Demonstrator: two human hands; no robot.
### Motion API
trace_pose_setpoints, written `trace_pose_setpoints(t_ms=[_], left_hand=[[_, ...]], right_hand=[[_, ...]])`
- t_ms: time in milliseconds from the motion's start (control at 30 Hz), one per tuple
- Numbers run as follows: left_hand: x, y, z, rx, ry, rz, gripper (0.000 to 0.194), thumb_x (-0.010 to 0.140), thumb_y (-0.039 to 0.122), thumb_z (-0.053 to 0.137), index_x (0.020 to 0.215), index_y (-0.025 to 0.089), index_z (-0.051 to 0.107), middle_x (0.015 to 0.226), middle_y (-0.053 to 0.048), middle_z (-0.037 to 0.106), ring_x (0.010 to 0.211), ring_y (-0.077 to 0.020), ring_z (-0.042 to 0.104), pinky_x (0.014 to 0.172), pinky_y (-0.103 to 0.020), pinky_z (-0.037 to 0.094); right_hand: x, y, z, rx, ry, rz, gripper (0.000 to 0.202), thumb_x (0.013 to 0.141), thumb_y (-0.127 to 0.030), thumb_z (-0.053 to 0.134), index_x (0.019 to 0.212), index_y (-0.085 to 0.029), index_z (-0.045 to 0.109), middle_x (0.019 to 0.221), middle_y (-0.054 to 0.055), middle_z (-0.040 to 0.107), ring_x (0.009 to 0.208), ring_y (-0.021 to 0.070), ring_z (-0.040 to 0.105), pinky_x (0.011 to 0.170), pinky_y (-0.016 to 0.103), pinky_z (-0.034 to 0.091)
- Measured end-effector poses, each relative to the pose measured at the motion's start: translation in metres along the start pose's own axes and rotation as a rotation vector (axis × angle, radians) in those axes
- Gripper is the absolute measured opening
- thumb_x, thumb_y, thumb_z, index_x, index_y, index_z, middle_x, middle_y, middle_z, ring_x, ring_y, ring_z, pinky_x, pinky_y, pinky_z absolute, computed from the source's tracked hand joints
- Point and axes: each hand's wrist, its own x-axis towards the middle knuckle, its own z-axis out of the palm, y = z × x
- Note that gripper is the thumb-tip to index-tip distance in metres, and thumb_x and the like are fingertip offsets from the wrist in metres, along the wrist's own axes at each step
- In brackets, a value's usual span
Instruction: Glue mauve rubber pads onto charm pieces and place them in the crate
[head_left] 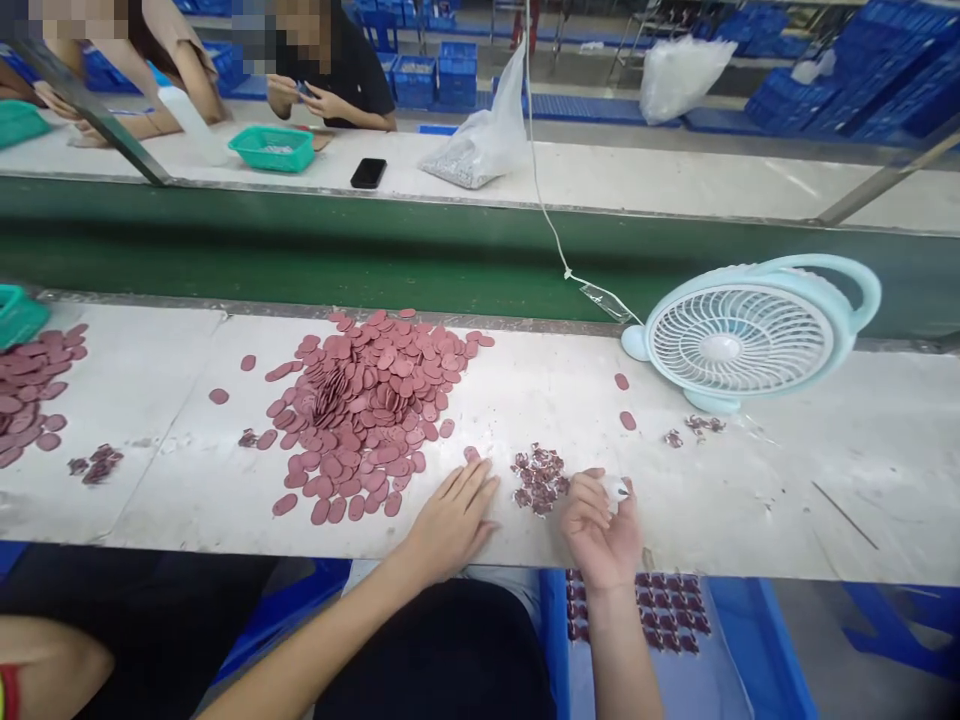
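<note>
My left hand (454, 515) lies palm down on the table with its fingers stretched out. Its fingertips reach a single flat pinkish-red oval piece (471, 454); touching or just short of it, I cannot tell. Left of this hand spreads a large heap of similar oval pieces (375, 390). My right hand (604, 525) is turned palm up, fingers curled and thumb raised. A tiny dark spot shows at the thumb tip; whatever the fingers hold is too small to name. Beside the curled fingers sits a small cluster of dark red, shiny-edged pieces (538, 478).
A light blue fan (739, 340) stands at the right, its cord running upward. Below the table edge, a blue crate (772, 650) holds rows of dark red pieces (671, 610). Across the green divider (337, 240), two people sit near a green basket (274, 150) and plastic bag (480, 145).
</note>
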Motion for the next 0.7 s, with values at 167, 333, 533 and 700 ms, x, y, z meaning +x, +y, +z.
trace_pose_setpoints(t_ms=[167, 333, 533, 700], left_hand=[[-0.010, -0.001, -0.024, -0.099, 0.079, -0.082, 0.050, 0.101, 0.035, 0.049, 0.148, 0.018, 0.046, 0.155, -0.017, 0.051, 0.149, -0.0309, 0.041, 0.119, -0.047, 0.040], [0.025, -0.018, -0.042, -0.052, 0.047, -0.390, 0.030, 0.098, 0.038, 0.056, 0.121, 0.022, 0.065, 0.117, -0.011, 0.071, 0.109, -0.0302, 0.067, 0.089, -0.041, 0.056], [0.054, -0.028, -0.044, -0.115, -0.092, -0.418, 0.023, 0.090, 0.029, 0.063, 0.110, 0.021, 0.069, 0.106, -0.009, 0.072, 0.093, -0.0275, 0.070, 0.076, -0.036, 0.052], [0.062, -0.033, -0.050, -0.215, -0.145, -0.413, 0.013, 0.085, 0.027, 0.065, 0.094, 0.019, 0.068, 0.093, -0.009, 0.071, 0.088, -0.0275, 0.068, 0.072, -0.036, 0.049]], right_hand=[[-0.027, 0.018, 0.012, -0.224, 0.092, -0.063, 0.017, 0.097, -0.036, 0.061, 0.103, -0.026, 0.048, 0.068, -0.007, 0.043, 0.052, 0.0112, 0.050, 0.045, 0.023, 0.051], [-0.048, 0.032, 0.019, -0.521, 0.180, -0.238, 0.028, 0.096, -0.050, 0.061, 0.096, -0.023, 0.054, 0.066, -0.008, 0.040, 0.048, 0.0075, 0.043, 0.040, 0.019, 0.048], [-0.056, 0.045, 0.012, -0.741, 0.295, -0.300, 0.035, 0.094, -0.056, 0.060, 0.094, -0.021, 0.062, 0.066, -0.007, 0.033, 0.047, 0.0071, 0.034, 0.038, 0.016, 0.042], [-0.053, 0.052, 0.008, -0.810, 0.307, -0.270, 0.038, 0.094, -0.057, 0.060, 0.092, -0.019, 0.065, 0.066, -0.007, 0.033, 0.048, 0.0059, 0.030, 0.039, 0.014, 0.039]])
